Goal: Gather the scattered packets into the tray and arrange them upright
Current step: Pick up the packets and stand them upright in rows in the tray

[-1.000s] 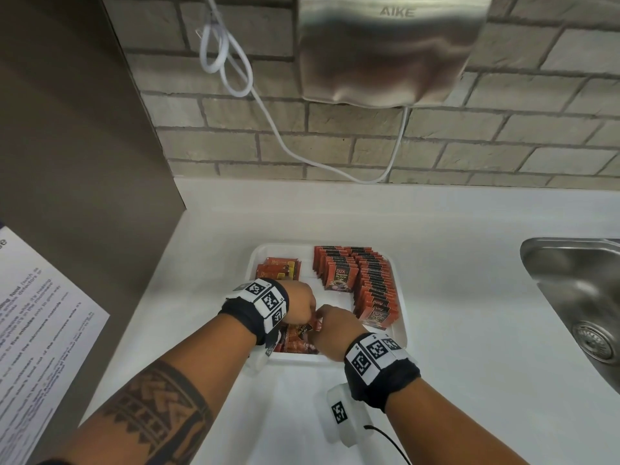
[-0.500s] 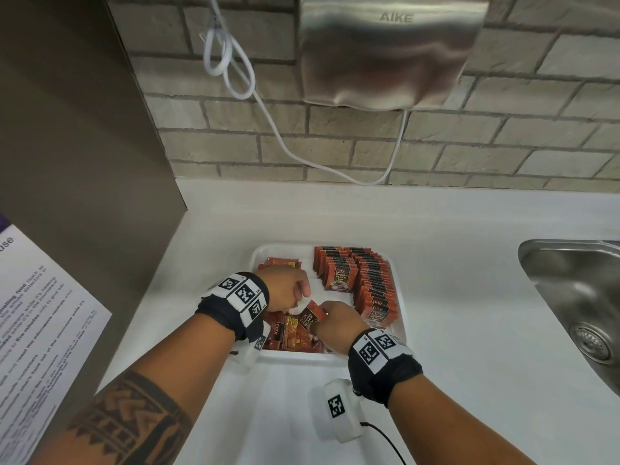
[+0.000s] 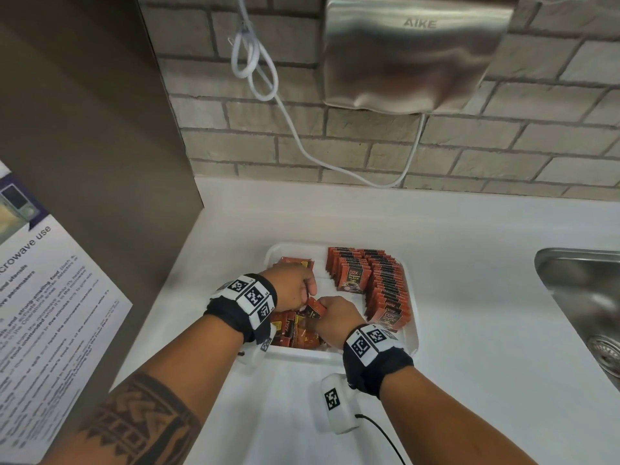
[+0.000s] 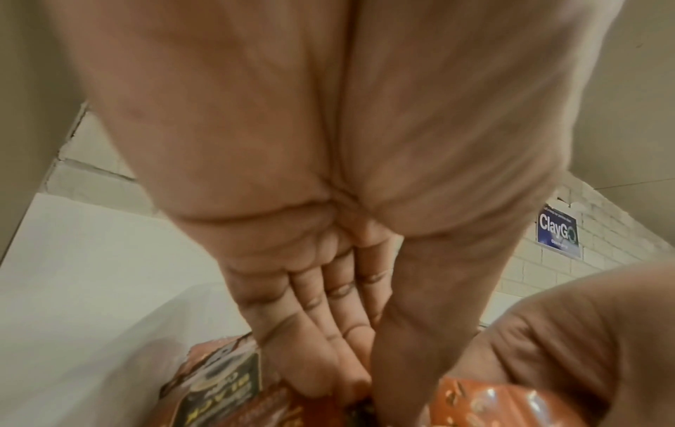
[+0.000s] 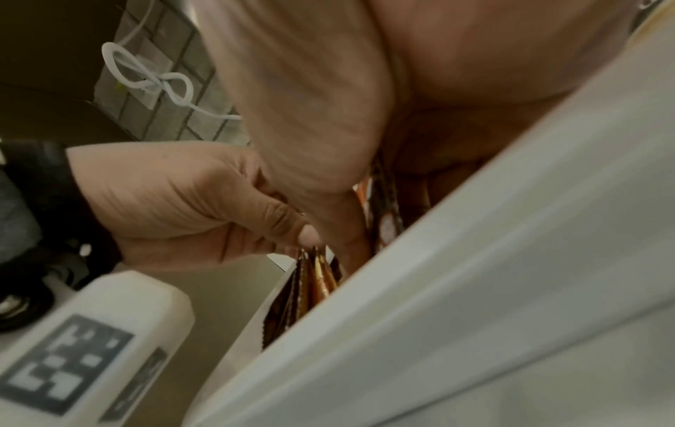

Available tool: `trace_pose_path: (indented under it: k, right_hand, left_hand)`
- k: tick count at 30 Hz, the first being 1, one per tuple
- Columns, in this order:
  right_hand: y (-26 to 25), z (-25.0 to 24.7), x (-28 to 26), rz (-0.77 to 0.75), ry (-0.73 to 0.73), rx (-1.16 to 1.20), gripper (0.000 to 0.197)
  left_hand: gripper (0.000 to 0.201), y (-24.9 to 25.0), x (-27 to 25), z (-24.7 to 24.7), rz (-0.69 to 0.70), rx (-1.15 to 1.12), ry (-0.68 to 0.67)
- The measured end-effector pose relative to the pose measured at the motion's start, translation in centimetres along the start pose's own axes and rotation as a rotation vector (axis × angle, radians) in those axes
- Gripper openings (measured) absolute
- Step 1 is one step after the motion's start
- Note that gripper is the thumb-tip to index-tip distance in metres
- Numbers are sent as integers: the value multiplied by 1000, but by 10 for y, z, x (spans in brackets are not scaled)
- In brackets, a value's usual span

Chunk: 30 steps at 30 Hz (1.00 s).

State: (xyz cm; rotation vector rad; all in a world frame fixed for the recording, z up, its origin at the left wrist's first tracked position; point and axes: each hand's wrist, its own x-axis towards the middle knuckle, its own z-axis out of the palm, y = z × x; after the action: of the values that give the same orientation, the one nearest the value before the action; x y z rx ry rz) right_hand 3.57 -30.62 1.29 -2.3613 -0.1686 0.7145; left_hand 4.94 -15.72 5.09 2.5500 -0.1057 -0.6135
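Note:
A white tray (image 3: 342, 354) lies on the counter. Along its right side and far middle, orange-red coffee packets (image 3: 385, 290) stand upright in rows. Loose packets (image 3: 295, 333) lie jumbled in its near left part, and a few more (image 3: 295, 261) at the far left. Both hands are over the jumble. My right hand (image 3: 323, 305) pinches one packet (image 3: 315, 307) lifted above the pile. My left hand (image 3: 310, 292) has curled fingers touching that packet. In the right wrist view the left hand (image 5: 308, 239) pinches the top edges of standing packets (image 5: 314, 277) beside the tray rim (image 5: 438, 260).
A steel sink (image 3: 587, 297) is set into the counter at the right. A hand dryer (image 3: 412, 52) and its looped white cable (image 3: 255, 62) hang on the brick wall behind. A brown panel with a printed notice (image 3: 50, 297) borders the left.
Both hands have risen slightly from the jumble. The right hand has pulled one packet up out of the pile, and the left hand has shifted farther into the tray to meet it.

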Motion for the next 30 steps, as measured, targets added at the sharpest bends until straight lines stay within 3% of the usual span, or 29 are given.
trace_pose_path:
  k: [9,15,17,21,24,26,28,30]
  right_hand:
    - [6,-28,-16,-31,120,-93,13]
    - [9,-51,-30,-92,127,26,14]
    - [9,-53,-31,-102,113,140,12]
    - [2,-56,-28,-82,90,461,14]
    - [-7,-54,-25,-83,74,689,23]
    - [-16,-52,-24,-88,60,815,16]
    - [-25,-49,-24,-116,49,834,13]
    - [-29,-47,-24,-177,45,661,20]
  left_hand:
    - [32,2,2,7,20,71,38]
    - [32,12,0,8,36,54,80]
    - [30,12,0,5,48,-18,153]
    - [24,16,-7,1,37,-508,228]
    - [38,18,-21,3,-53,-961,42]
    - [40,17,-30,5,-41,-1186,-86]
    - [36,16,-38,6,13,-1381,-130]
    - [34,15,-44,5,51,-1495,-83]
